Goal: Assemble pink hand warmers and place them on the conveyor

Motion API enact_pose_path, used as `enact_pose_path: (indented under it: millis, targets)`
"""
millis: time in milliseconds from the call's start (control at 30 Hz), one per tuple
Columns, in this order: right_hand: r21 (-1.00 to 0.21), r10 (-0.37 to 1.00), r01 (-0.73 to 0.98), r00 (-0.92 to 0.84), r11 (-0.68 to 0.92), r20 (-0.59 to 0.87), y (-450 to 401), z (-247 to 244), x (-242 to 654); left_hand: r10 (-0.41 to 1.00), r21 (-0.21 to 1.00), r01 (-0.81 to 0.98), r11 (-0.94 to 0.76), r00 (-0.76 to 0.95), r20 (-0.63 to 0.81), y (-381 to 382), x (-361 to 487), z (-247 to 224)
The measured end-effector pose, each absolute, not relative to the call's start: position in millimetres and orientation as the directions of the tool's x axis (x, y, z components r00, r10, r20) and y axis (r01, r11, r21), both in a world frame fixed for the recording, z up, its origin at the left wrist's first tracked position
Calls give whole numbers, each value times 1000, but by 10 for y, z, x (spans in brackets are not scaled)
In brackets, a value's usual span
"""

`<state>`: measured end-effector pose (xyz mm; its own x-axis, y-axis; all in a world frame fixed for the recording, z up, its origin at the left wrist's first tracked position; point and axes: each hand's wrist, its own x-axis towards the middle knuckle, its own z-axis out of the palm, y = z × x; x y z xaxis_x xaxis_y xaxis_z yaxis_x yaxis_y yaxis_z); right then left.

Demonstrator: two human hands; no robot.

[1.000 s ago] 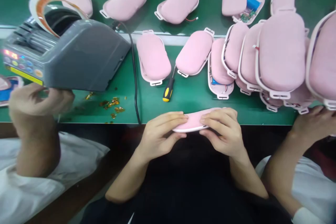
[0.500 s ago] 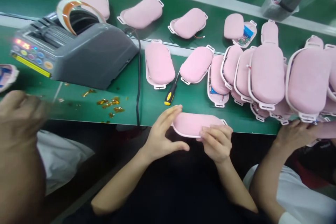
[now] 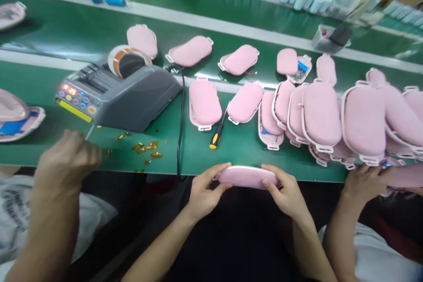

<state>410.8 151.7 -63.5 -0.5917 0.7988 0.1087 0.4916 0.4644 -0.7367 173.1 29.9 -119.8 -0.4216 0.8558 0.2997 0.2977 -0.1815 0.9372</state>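
Now both hands have the pink case (image 3: 247, 177) by its ends, just over the green bench's (image 3: 234, 156) front edge.

The left hand (image 3: 206, 194), spread wide a moment ago, has closed in, fingers and thumb pinching one end; the right hand (image 3: 286, 189) grasps the other, partly curled, and the case has tipped up on its side. Further back, an open case (image 3: 306, 76) shows a blue cylinder (image 3: 302, 66) and green circuitry inside, while a clear bin (image 3: 321, 44) holds something small and reddish, perhaps loose parts, though it's blurry.
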Motion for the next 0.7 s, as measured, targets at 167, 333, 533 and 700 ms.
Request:
enact_pose_path:
  millis: [167, 333, 533, 700]
  targets:
    - [-647, 804, 517, -526, 561, 277, 1763, 104, 4003, 746, 897, 199, -395, -500, 440, 592, 1541, -1053]
    - [-335, 803, 812, -251, 479, 540, 2676, 1172, 3559, 841, 874, 387, -293, -330, 428, 827, 1294, -987]
    - [27, 959, 968, -250, 248, 136, 4225, 1583, 2510, 847, 753, 539, -377, -127, 516, 813, 1247, -1044]
    - [47, 962, 961, -270, 271, -29, 4753, 1193, 2251, 812, 664, 607, -437, -52, 582, 863, 1269, -1213]
